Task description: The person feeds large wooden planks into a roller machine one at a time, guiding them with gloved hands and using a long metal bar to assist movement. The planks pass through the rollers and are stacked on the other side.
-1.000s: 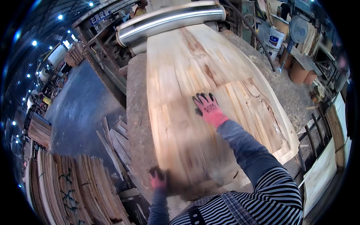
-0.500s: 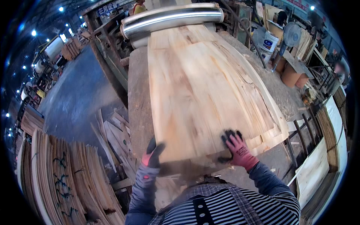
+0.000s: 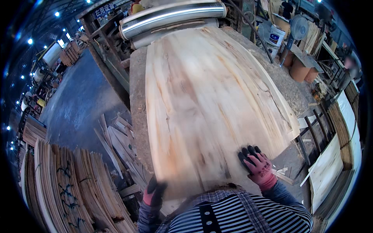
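Note:
A wide sheet of pale wood veneer (image 3: 202,105) with brown streaks lies on the worn bench in front of me, its near part blurred. My left hand (image 3: 154,193), in a pink and dark glove, grips the sheet's near left corner; its fingers are partly smeared. My right hand (image 3: 258,166), gloved alike, lies at the near right edge with fingers stretched out on the veneer. Across the bench's far end runs a shiny metal roller (image 3: 175,19). The sheet's far edge stops just short of it.
Stacked veneer (image 3: 72,186) stands at my near left, beside loose wood strips (image 3: 120,143). On the right are a leaning pale board (image 3: 326,173), metal bars (image 3: 312,134), a white bucket (image 3: 276,37) and a fan (image 3: 299,27). A person (image 3: 349,70) is at the far right.
Both hands have come nearer to me, the right one also slightly rightward. The veneer's near edge is closer to me, and the streaks on its surface lie differently.

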Demonstrator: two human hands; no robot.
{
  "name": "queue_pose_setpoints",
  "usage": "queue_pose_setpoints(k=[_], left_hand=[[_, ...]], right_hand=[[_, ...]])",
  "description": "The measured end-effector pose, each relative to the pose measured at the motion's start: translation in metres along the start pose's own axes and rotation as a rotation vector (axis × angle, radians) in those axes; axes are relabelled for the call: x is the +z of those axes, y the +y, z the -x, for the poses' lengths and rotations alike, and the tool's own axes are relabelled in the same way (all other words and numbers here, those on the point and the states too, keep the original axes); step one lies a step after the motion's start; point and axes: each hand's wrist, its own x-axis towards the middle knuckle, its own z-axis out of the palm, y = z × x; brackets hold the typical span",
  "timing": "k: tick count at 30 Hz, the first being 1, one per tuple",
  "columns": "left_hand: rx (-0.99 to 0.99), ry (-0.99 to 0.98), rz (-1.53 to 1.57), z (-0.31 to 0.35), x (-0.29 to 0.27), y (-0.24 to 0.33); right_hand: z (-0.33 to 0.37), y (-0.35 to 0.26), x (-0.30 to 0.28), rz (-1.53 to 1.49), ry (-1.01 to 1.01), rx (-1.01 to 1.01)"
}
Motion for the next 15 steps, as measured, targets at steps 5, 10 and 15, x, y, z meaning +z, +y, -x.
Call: queue_pose_setpoints(k=[5, 10, 15], left_hand=[[0.026, -0.072, -0.124, -0.066, 0.009, -0.040], [0.013, 0.097, -0.454, -0.142, -0.022, -0.179], [0.149, 0.183, -0.201, -0.154, -0.003, -0.222]], right_hand=[[-0.030, 0.036, 0.053, -0.021, -0.049, 0.049], [-0.053, 0.065, 0.085, -0.013, -0.108, 0.032], [-0.054, 0.073, 0.105, 0.058, -0.096, 0.002]])
